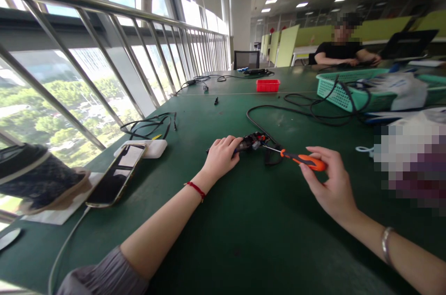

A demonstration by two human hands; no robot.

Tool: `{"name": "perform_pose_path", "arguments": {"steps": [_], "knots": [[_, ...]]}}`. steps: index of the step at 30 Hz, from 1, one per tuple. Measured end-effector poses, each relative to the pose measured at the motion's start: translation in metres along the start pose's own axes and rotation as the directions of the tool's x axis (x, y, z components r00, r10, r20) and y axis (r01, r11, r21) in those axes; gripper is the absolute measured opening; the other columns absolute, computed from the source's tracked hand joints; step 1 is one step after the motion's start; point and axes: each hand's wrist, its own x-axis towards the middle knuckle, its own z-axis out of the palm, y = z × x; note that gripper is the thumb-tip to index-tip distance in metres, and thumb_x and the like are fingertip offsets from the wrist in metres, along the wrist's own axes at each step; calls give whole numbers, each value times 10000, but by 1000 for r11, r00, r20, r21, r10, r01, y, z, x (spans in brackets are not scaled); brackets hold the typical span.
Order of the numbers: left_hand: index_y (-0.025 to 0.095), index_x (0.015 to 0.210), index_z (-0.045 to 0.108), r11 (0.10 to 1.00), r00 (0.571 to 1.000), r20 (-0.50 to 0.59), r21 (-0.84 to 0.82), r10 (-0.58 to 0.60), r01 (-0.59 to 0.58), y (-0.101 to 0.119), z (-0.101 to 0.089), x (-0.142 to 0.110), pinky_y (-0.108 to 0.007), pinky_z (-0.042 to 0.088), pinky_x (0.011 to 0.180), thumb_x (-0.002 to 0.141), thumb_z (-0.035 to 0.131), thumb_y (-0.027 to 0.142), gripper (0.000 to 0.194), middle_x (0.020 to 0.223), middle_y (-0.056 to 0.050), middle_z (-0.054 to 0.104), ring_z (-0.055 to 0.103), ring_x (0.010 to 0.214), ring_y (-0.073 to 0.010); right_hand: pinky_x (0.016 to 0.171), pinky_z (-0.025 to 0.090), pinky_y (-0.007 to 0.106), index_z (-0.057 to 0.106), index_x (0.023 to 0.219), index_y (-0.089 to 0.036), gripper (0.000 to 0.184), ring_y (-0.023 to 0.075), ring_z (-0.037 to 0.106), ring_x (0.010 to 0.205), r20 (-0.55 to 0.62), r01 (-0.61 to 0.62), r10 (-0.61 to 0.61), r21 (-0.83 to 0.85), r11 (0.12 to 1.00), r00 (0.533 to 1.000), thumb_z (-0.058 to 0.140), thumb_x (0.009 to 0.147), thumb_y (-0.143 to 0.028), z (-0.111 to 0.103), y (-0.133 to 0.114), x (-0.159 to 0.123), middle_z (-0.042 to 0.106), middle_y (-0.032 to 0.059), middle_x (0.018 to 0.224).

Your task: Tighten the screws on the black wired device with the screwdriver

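Observation:
On the green table, my left hand (223,156) is closed over a dark, opened-up device (251,140) with a corded end, steadying it against the tabletop. Exposed inner parts, some of them red, show at its right end. My right hand (331,183) grips the handle of an orange and black screwdriver (306,161) between thumb and fingers. The metal shaft points left, and its tip reaches the exposed parts of the device. Whether the tip sits in a screw is too small to tell. A black cable (258,121) runs from near the device toward the back right.
A red tray (268,86) stands farther back. At the right is a green basket (336,92) with cables and plastic bags. To the left lie a phone (116,176), a white box (156,148), coiled cables (149,124) and a cap (38,179). Another person (343,51) sits across.

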Motion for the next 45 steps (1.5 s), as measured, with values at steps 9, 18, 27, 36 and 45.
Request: {"name": "perform_pose_path", "arguments": {"steps": [9, 18, 27, 36, 45], "knots": [[209, 1196, 483, 999, 1000, 18, 29, -18, 17, 4, -1, 1, -320, 472, 799, 890, 479, 278, 314, 1112, -50, 589, 603, 942, -197, 680, 542, 314, 542, 1065, -207, 263, 186, 656, 775, 6, 34, -34, -3, 999, 999, 583, 830, -317, -1, -2, -1, 631, 54, 896], [168, 1267, 478, 996, 999, 29, 86, -36, 33, 3, 2, 1, -332, 476, 808, 895, 505, 302, 396, 1136, -73, 580, 604, 944, -208, 678, 540, 316, 546, 1047, -204, 238, 176, 663, 725, 39, -56, 56, 11, 998, 998, 542, 860, -352, -1, 0, 1, 650, 50, 861], [199, 1201, 536, 999, 998, 39, 33, -40, 39, 1, -1, 3, -328, 478, 812, 887, 514, 290, 328, 1108, -61, 585, 596, 938, -207, 608, 550, 271, 554, 1015, -212, 213, 162, 673, 683, 101, 34, -36, 22, 999, 994, 599, 832, -310, -2, -1, -3, 667, 26, 805], [197, 1247, 509, 999, 1000, -5, 19, 28, -28, -6, 4, 3, -414, 300, 1083, 918, 507, 274, 338, 1208, -63, 603, 456, 1201, -244, 731, 566, 322, 527, 1083, -216, 305, 198, 670, 847, -25, 85, -84, 4, 996, 996, 623, 799, -275, -1, -2, -1, 631, 67, 979], [184, 1255, 471, 999, 998, 62, 31, -28, 26, -1, 2, 3, -383, 412, 923, 939, 453, 295, 336, 1140, -70, 613, 560, 1011, -230, 651, 541, 294, 554, 1041, -207, 234, 168, 657, 731, 41, 4, -4, 9, 1000, 999, 573, 848, -337, -3, 1, 0, 646, 48, 877]]}}
